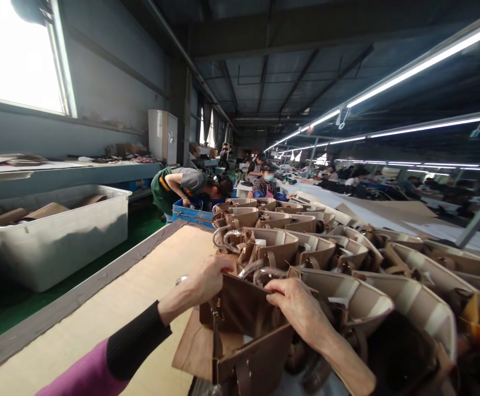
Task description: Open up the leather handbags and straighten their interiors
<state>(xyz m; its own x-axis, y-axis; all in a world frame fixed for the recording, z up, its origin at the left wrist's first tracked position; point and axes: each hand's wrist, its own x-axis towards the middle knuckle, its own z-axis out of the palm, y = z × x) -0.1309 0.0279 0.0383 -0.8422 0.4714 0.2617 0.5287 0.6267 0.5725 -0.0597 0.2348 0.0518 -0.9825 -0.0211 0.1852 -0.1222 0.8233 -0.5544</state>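
I see my left hand (200,286) curled over the top left edge of a brown handbag (243,313), fingers pinching it; my right hand (299,308) grips the top right edge, fingers folded; more tan handbags (305,247) crowd just beyond both hands.

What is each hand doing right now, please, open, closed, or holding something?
Left hand: closed on the top edge of the brown handbag.
Right hand: fingers curled over the same handbag's top edge, gripping it.
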